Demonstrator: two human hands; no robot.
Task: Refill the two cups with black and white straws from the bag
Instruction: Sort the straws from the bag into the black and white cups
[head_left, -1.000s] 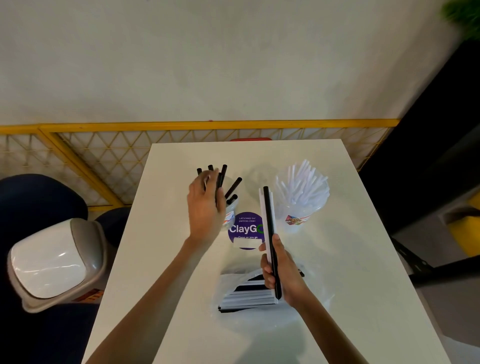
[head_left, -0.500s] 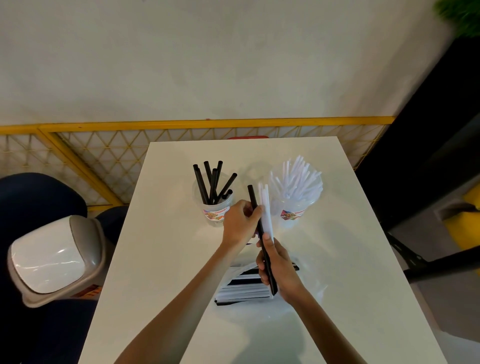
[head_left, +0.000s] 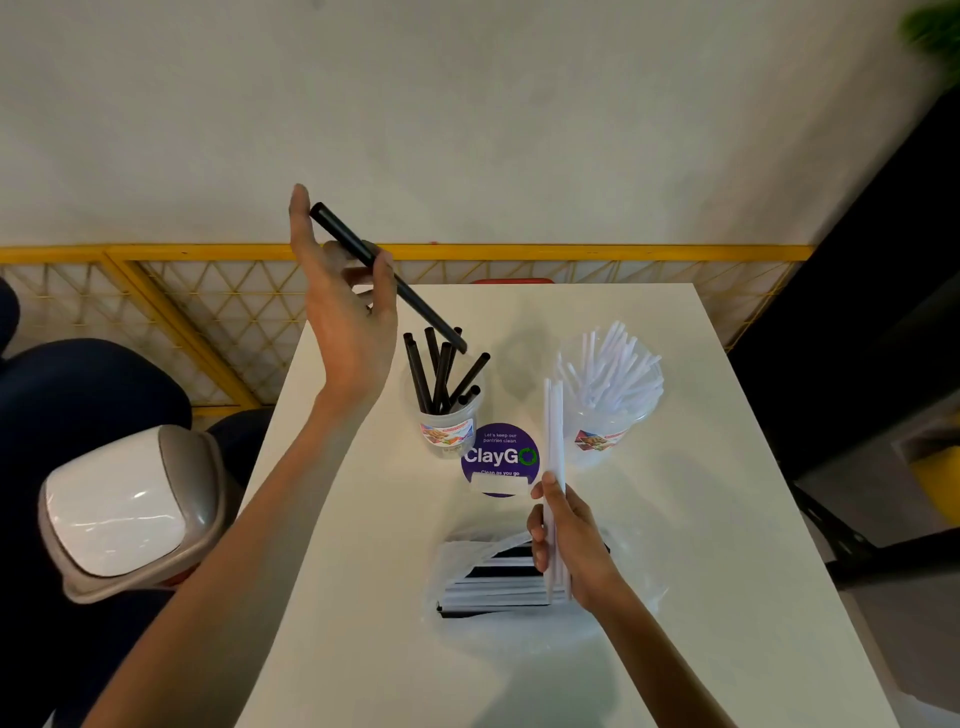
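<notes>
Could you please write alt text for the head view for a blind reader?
Above a white table, the left hand holds a black straw tilted over the cup of black straws, while the right hand grips white straws upright beside the cup of white straws. A clear bag of straws lies under the right hand.

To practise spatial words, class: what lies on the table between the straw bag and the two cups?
A round purple ClayGo sticker, stuck flat there, as the head view shows.
</notes>
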